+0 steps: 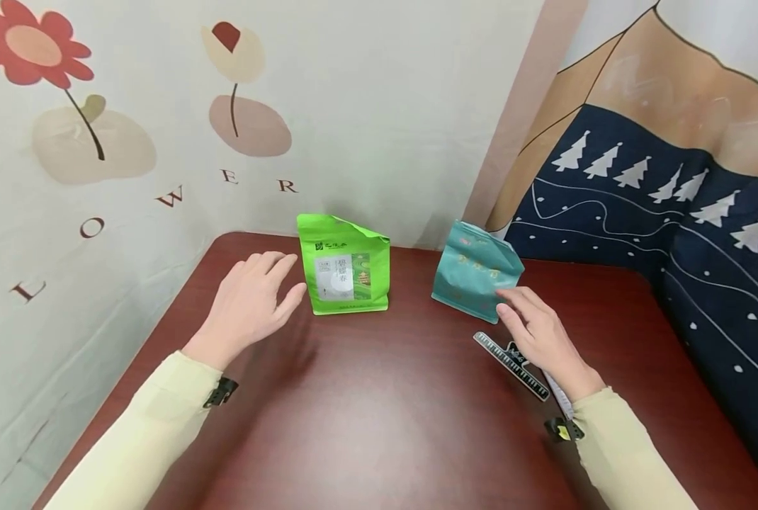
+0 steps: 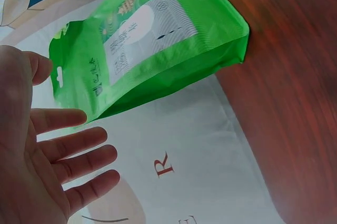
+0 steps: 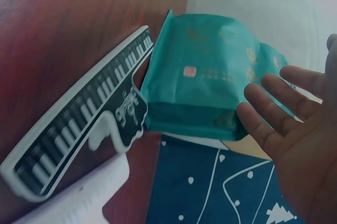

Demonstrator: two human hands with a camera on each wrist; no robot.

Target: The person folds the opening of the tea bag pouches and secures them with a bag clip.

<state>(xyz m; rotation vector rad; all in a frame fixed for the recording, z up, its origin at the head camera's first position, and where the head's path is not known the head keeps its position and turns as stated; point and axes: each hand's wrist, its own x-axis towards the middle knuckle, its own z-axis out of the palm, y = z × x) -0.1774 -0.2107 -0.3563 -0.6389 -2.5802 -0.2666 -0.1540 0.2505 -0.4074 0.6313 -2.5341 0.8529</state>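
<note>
A bright green tea pouch [image 1: 351, 273] with a white label stands upright at the back of the table. My left hand [image 1: 249, 297] hovers at its left side, fingers spread and relaxed, holding nothing. In the left wrist view the fingertips [image 2: 100, 137] are beside the pouch's top edge. Farther right a teal pouch [image 1: 474, 273] stands upright, its top slanting. My right hand [image 1: 538, 329] is at its lower right, fingers extended, fingertips overlapping the pouch in the head view. A black clip [image 3: 87, 110] with a piano-key pattern lies in front of the teal pouch, below the right hand.
A white piece [image 3: 79, 195] lies beside the black clip, partly under the right wrist in the head view. Behind the dark red table [image 1: 379, 418] hangs a pale cloth [image 1: 385, 106] with printed flowers. Navy fabric [image 1: 608, 205] with white trees borders the right side.
</note>
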